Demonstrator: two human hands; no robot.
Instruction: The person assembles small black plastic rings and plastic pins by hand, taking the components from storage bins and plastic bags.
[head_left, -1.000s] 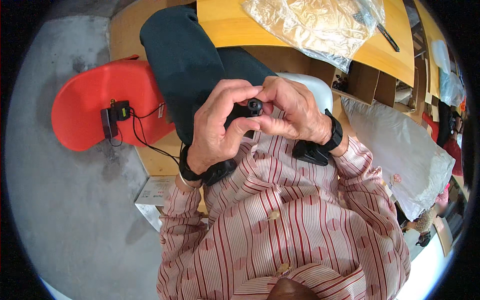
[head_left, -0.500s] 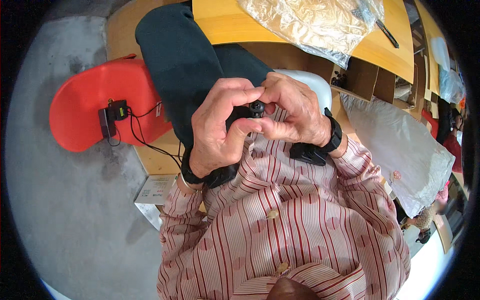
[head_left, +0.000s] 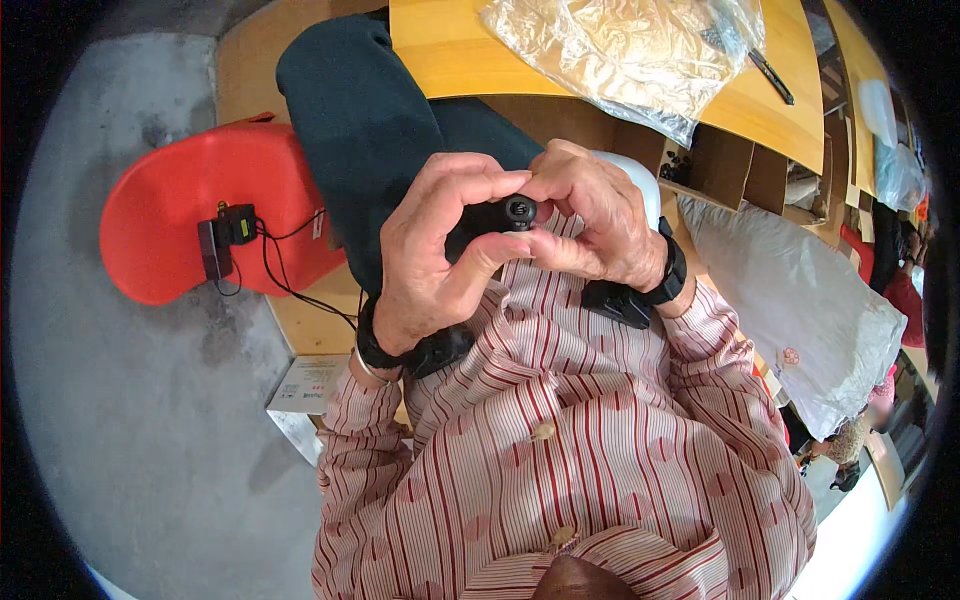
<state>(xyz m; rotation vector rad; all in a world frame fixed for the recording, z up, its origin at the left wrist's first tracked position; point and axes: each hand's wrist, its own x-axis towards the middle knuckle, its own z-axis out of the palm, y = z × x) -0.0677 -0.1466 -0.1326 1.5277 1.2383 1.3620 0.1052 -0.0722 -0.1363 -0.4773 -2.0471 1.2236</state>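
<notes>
A small round black part (head_left: 519, 210), with a knob-like end turned up, sits between my two hands above my lap. I cannot tell its exact kind. My left hand (head_left: 428, 255) is closed on it from the left, thumb below and index finger above, both curved in an arc. From the right, my right hand (head_left: 600, 220) pinches the same part, its thumb at the lower side and its bent fingers at the upper side. The fingertips of both hands nearly meet around it and hide its edges. Black straps are around both wrists.
Ahead is a yellow tabletop (head_left: 450, 50) with a crumpled clear plastic bag (head_left: 630, 60) and a black pen (head_left: 770, 76). Cardboard boxes (head_left: 722, 160) stand beneath it. A red chair (head_left: 160, 215) at left carries black devices with cables. A pale sack (head_left: 800, 300) lies at right.
The black part has tilted slightly, so its round end faces up more fully. Both hands keep their hold in nearly the same place.
</notes>
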